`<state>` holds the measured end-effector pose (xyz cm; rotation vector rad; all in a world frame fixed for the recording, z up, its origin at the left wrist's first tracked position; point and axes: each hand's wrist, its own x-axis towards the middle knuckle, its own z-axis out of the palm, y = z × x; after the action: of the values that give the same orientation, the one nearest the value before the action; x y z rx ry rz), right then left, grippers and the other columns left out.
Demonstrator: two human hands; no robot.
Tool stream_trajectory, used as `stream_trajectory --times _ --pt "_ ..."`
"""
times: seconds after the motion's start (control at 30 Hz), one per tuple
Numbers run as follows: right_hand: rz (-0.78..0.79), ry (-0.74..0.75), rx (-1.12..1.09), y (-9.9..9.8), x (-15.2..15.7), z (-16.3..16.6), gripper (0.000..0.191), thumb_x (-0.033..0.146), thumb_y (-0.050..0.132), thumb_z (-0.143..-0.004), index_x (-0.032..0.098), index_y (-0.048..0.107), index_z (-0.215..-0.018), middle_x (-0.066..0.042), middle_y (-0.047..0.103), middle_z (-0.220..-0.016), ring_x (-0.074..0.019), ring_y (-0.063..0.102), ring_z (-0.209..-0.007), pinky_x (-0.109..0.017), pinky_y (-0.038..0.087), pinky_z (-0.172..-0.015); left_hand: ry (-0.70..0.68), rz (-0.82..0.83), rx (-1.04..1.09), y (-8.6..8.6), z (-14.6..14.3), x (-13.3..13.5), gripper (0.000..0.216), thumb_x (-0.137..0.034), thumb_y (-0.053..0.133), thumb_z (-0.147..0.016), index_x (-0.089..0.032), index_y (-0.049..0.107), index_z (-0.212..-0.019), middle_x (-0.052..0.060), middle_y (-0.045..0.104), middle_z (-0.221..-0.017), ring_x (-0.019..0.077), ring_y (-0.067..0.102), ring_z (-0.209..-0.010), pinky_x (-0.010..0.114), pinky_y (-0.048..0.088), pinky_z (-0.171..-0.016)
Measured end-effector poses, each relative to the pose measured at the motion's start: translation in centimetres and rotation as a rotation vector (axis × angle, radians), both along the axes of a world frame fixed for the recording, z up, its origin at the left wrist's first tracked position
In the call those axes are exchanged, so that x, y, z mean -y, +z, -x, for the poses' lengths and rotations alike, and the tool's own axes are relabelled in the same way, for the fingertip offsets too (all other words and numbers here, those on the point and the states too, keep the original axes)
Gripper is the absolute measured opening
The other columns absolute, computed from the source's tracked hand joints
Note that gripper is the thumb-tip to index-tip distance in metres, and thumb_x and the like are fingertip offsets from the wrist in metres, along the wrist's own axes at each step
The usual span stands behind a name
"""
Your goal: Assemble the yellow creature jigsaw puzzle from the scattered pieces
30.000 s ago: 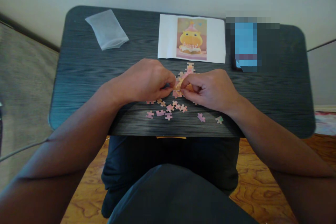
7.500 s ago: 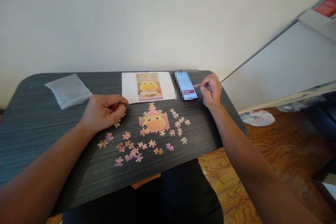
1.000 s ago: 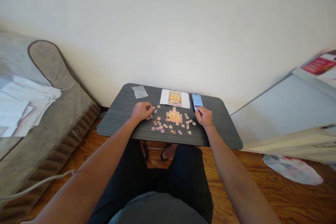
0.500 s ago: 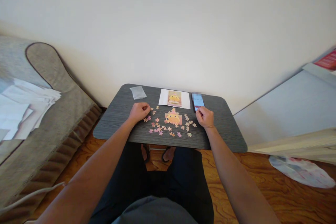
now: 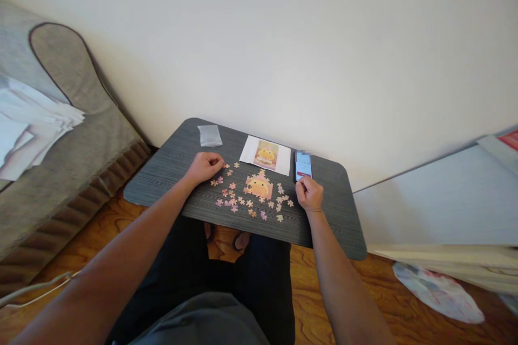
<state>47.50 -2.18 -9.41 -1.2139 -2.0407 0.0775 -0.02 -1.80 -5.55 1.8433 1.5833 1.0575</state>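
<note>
A partly joined jigsaw puzzle [image 5: 259, 187] with a yellow face and pink top lies on the dark table [image 5: 335, 215]. Loose puzzle pieces [image 5: 242, 200] are scattered left, right and in front of it. My left hand [image 5: 205, 167] rests at the left of the pieces, fingers curled and pressed together. Its fingertips are beside a small piece [image 5: 227, 166]; whether they pinch anything is hidden. My right hand [image 5: 309, 194] is a loose fist with nothing showing in it, just in front of the phone [image 5: 303, 166]. Behind the puzzle lies a printed sheet [image 5: 285, 161] with the same picture.
A clear plastic bag [image 5: 210, 136] lies at the table's back left. The white wall [image 5: 259, 54] stands behind the table. To the left is a sofa [image 5: 60, 145] with papers [image 5: 36, 118]; to the right, a pale cabinet [image 5: 437, 205] and a plastic bag [image 5: 439, 292] on the floor.
The view has turned, so the table appears tilted and shifted left. Both hands keep about the same places on the table, and the puzzle looks unchanged.
</note>
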Motion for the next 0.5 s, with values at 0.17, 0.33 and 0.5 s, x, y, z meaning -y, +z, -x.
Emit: stream_trajectory --times 0.17,0.33,0.5 --pt "-0.016 -0.021 -0.022 0.0 0.1 0.2 0.041 0.045 0.072 -0.108 0.022 0.069 -0.141 -0.012 0.070 -0.146 -0.0262 0.073 -0.123 -0.049 0.065 -0.104 0.002 -0.001 -0.012 0.2 0.0 0.0 0.033 -0.042 0.066 -0.090 -0.017 0.085 -0.081 -0.001 0.061 -0.058 0.0136 0.049 -0.055 0.026 0.033 -0.055" --pt "-0.059 -0.057 -0.053 0.8 0.7 0.7 0.031 0.045 0.071 -0.108 0.019 0.073 -0.125 -0.007 0.076 -0.121 -0.0198 0.074 -0.100 -0.040 0.066 -0.090 -0.031 0.001 -0.033 0.6 0.0 0.0 0.034 -0.043 0.066 -0.092 -0.017 0.084 -0.079 -0.002 0.060 -0.058 0.0132 0.049 -0.056 0.027 0.034 -0.056" --pt "-0.095 -0.096 -0.056 2.5 1.3 1.2 0.024 0.033 0.063 -0.103 0.024 0.065 -0.080 0.001 0.058 -0.068 -0.0159 0.053 -0.060 -0.034 0.046 -0.065 -0.094 0.036 -0.040 0.9 0.3 -0.7 0.032 -0.044 0.070 -0.092 -0.018 0.084 -0.083 -0.002 0.059 -0.057 0.0140 0.048 -0.055 0.027 0.033 -0.053"
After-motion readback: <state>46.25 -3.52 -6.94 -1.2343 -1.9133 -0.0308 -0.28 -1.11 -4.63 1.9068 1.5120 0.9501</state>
